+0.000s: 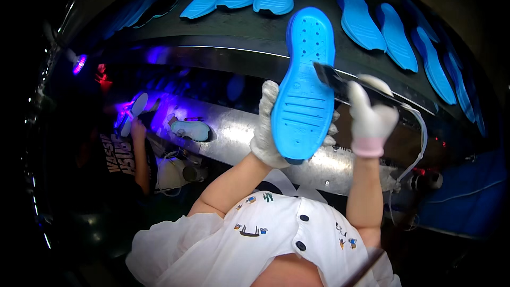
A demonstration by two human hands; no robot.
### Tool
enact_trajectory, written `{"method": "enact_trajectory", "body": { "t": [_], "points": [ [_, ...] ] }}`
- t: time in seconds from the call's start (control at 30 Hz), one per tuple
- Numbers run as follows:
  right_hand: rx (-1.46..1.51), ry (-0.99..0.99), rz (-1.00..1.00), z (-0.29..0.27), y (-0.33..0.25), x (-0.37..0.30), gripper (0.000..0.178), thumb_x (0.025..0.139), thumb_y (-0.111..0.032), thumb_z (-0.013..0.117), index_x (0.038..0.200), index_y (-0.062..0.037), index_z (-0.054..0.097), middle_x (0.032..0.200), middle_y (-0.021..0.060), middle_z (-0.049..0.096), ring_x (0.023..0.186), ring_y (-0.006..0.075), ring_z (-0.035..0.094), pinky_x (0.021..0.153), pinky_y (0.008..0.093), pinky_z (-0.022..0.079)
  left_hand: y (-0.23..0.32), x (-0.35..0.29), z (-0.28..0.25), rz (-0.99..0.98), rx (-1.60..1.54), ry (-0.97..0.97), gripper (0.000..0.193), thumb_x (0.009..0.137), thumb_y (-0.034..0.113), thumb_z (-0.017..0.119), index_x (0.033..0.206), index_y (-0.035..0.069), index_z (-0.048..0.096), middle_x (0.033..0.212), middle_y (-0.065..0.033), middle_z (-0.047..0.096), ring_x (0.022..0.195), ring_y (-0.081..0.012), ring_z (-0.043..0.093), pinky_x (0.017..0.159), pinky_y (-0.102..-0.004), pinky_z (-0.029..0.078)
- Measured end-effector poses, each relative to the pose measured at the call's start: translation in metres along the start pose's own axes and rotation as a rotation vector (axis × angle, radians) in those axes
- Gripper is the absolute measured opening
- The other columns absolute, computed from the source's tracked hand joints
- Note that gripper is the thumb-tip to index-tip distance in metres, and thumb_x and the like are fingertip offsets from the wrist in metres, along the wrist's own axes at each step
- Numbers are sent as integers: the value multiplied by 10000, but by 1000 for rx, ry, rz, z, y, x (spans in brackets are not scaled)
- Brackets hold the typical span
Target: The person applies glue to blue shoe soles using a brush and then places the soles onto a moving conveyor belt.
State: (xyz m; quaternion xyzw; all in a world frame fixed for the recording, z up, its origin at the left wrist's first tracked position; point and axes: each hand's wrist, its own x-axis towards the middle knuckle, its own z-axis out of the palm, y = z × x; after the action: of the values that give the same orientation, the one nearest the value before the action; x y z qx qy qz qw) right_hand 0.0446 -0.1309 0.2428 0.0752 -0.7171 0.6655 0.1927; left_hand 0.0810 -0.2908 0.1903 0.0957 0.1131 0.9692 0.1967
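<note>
A bright blue shoe sole [304,95] stands almost upright in front of me, its face with grooves and small holes turned my way. Behind it, my left hand [264,130] in a white glove grips it, the fingertips showing past its right edge. My right hand [373,119], in a white glove with a pink cuff, is closed around a dark flat tool [333,79]. The tool's tip lies over the upper right part of the sole; whether it touches cannot be told. Motion blurs the tool, so its exact kind is unclear.
Several blue soles lie on a dark belt [234,33] across the far side. Below it runs a metal bench [228,141] with a pale sole [191,131]. At left, a person's hand [138,127] is beside another sole [140,104]. A white cable [423,133] hangs at right.
</note>
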Motion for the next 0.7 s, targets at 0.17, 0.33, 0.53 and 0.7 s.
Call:
{"method": "enact_trajectory", "body": {
  "t": [0.17, 0.33, 0.53, 0.7],
  "points": [
    [-499, -276, -698, 6, -21, -51, 240, 736, -35, 829, 949, -64, 722, 831, 106, 717, 707, 241, 708, 662, 325, 571, 6, -10, -4, 150, 117, 136, 1091, 790, 896, 444, 1466, 41, 413, 1232, -249, 624, 980, -374, 697, 848, -511, 608],
    [-248, -177, -406, -11, -25, -45, 255, 761, -12, 815, 993, -38, 713, 850, 128, 720, 712, 225, 714, 652, 321, 567, -4, -15, 2, 91, -47, 38, 1063, 802, 886, 445, 1394, 4, 492, 1235, -226, 636, 1013, -339, 693, 909, -471, 585],
    [-281, -435, -685, 2, -29, -56, 248, 750, 9, 806, 960, -71, 703, 830, 91, 708, 696, 202, 711, 656, 296, 566, -12, -16, -8, -37, 30, -17, 996, 829, 852, 468, 1459, 81, 445, 1340, -189, 592, 1188, -346, 617, 997, -477, 542],
    [-249, -126, -417, -6, -3, -47, 212, 800, 14, 757, 995, -34, 689, 849, 96, 703, 685, 166, 679, 622, 300, 563, -17, -17, 2, 25, -216, 34, 1032, 823, 870, 443, 1473, 68, 424, 1286, -221, 615, 1115, -372, 651, 961, -493, 561]
  ]
}}
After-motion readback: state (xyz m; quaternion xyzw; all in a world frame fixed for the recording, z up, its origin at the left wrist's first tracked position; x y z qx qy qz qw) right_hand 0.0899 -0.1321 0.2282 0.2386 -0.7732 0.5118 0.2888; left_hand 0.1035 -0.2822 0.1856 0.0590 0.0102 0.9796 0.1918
